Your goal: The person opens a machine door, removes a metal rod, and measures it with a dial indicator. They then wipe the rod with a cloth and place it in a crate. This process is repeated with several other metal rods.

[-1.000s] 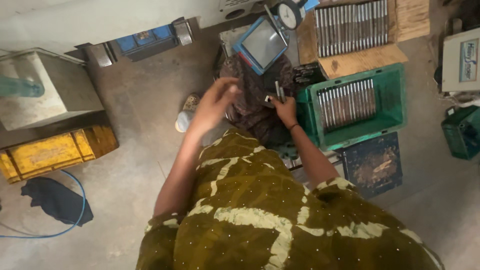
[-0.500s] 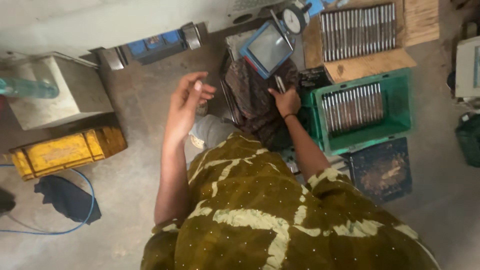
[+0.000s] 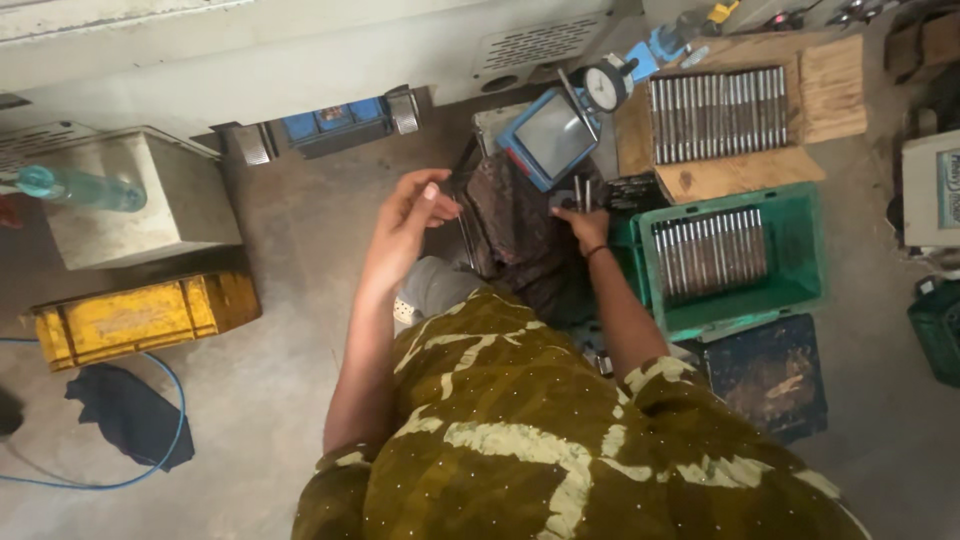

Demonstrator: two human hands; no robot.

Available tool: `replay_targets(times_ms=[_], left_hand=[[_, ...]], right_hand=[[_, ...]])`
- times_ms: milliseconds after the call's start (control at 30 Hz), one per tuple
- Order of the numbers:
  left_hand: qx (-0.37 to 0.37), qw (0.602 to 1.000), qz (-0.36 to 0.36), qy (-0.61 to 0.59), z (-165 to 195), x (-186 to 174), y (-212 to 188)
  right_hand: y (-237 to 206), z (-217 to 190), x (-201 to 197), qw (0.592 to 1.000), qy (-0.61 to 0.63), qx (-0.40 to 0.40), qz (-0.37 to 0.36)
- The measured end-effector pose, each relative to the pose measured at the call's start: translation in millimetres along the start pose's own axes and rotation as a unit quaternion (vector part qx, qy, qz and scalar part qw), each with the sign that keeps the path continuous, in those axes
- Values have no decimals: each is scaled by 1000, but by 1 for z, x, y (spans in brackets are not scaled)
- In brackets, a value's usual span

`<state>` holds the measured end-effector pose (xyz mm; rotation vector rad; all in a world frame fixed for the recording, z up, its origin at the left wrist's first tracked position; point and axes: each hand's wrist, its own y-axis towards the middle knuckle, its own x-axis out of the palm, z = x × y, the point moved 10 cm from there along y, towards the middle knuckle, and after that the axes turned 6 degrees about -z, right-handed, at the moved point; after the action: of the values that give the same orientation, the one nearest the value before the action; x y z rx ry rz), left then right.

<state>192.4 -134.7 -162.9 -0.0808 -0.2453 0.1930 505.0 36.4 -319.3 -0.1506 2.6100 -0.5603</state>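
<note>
**Checking steel pins one pair at a time**

Nearest the camera is the person's olive patterned garment (image 3: 540, 440), both arms reaching forward over the floor. The left hand (image 3: 410, 215) is raised at the left, thumb and forefinger fingers (image 3: 432, 192) pinched together as if on something small; what they pinch is too small to tell. The right hand (image 3: 585, 225) is closed around two thin grey steel pins (image 3: 581, 192), held upright just below the blue-framed gauge plate (image 3: 552, 135) with its round dial indicator (image 3: 604, 85).

Just right of that hand sits the green plastic crate (image 3: 800, 250) with a row of matching pins (image 3: 708, 255) lying side by side; farther back, the wooden tray (image 3: 830, 85) holds a second row (image 3: 718, 108).

To do this well, I judge the pins should be kept apart in the grip, presented squarely to the gauge one by one, and the two trays never mixed.
</note>
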Motion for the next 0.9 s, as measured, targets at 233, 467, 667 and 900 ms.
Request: replay_targets(times_ms=[233, 467, 667, 900], left_hand=[[5, 1000, -14, 0, -5, 6, 5], [-5, 999, -4, -32, -9, 5, 8], [-23, 998, 8, -63, -13, 1, 11], [-7, 994, 29, -105, -23, -2, 24]], right_hand=[[-2, 16, -5, 995, 12, 95, -18], [-13, 0, -4, 987, 109, 112, 29], [-32, -34, -3, 988, 103, 97, 67], [-52, -69, 4, 996, 85, 19, 0]])
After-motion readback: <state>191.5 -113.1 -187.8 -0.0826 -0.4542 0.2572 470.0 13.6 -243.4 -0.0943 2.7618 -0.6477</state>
